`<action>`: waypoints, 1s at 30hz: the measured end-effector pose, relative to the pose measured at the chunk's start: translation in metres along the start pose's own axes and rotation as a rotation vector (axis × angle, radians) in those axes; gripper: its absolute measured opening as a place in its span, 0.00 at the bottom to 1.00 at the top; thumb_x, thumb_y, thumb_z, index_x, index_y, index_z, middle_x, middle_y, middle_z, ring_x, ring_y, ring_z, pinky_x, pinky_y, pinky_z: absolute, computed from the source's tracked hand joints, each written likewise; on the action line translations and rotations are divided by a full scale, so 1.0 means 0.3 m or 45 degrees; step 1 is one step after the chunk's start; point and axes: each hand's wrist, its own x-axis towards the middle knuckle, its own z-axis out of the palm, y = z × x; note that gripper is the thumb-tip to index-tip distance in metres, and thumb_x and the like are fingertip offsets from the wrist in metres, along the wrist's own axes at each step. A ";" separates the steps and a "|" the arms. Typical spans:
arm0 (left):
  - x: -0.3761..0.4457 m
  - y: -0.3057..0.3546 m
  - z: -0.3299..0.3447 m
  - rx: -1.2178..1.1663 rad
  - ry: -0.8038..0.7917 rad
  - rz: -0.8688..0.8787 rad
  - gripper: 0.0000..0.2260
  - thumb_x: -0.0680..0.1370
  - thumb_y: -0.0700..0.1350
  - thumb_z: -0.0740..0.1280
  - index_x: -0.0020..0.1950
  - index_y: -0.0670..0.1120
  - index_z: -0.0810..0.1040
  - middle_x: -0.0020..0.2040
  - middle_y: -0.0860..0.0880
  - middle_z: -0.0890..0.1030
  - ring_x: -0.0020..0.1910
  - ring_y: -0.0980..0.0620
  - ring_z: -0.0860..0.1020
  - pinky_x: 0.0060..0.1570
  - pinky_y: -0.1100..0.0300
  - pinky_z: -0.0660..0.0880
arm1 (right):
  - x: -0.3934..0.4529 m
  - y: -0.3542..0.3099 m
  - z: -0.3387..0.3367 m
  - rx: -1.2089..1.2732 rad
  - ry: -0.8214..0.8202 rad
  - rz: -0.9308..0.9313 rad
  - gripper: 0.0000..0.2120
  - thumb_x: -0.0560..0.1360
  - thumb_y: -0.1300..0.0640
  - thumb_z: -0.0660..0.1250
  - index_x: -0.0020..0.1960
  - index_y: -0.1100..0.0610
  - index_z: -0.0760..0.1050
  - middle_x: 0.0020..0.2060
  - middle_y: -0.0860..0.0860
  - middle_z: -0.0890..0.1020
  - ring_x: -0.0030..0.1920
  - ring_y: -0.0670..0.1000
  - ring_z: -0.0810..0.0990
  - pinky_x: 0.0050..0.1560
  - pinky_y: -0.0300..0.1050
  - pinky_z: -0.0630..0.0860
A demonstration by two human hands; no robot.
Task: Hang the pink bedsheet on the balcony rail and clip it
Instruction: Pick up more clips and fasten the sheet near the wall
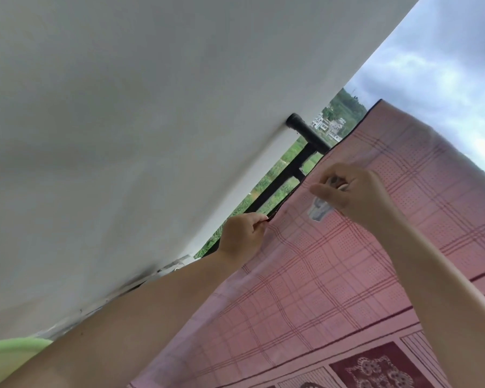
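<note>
Both forearms are bare from wrist to elbow, with no watch, ring or bracelet showing on the left hand [242, 236] or right hand [356, 196]. A light green sleeve [9, 357] shows at lower left.

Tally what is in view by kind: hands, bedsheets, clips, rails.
Hands: 2, left hand and right hand
Bedsheets: 1, pink bedsheet
Clips: 1, grey clip
Rails: 1, black rail
Total: 5

I have one view only, from the head camera, rolled hard to one side. It looks close along both arms at the sheet [333, 275], with the rail [308, 134], wall [123, 135] and sky [445, 65] beyond.
</note>
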 end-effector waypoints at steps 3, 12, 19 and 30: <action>0.004 0.002 -0.002 -0.040 -0.018 -0.084 0.11 0.75 0.39 0.63 0.55 0.40 0.80 0.45 0.41 0.84 0.44 0.46 0.81 0.49 0.57 0.77 | 0.009 0.004 0.000 -0.033 -0.138 0.097 0.15 0.65 0.48 0.67 0.48 0.53 0.72 0.34 0.47 0.77 0.27 0.42 0.75 0.22 0.26 0.70; -0.016 0.013 0.010 -0.134 0.067 -0.192 0.09 0.75 0.39 0.64 0.52 0.39 0.81 0.44 0.41 0.84 0.42 0.45 0.80 0.43 0.62 0.73 | 0.029 -0.091 0.004 -0.741 -0.414 -0.368 0.20 0.72 0.60 0.67 0.64 0.56 0.71 0.45 0.47 0.68 0.42 0.47 0.71 0.38 0.29 0.67; -0.017 0.021 0.012 -0.155 0.099 -0.228 0.09 0.75 0.39 0.64 0.50 0.40 0.82 0.43 0.41 0.84 0.38 0.51 0.76 0.42 0.62 0.70 | 0.095 -0.214 0.074 -1.275 -0.633 -0.637 0.14 0.75 0.62 0.59 0.58 0.55 0.75 0.56 0.49 0.77 0.54 0.50 0.76 0.50 0.37 0.72; -0.023 0.001 0.015 0.011 0.057 -0.118 0.10 0.77 0.42 0.62 0.52 0.43 0.81 0.44 0.45 0.84 0.37 0.54 0.73 0.37 0.64 0.66 | 0.189 -0.180 0.174 -1.346 -0.869 -0.382 0.17 0.72 0.62 0.67 0.60 0.58 0.73 0.58 0.50 0.76 0.58 0.50 0.74 0.60 0.39 0.71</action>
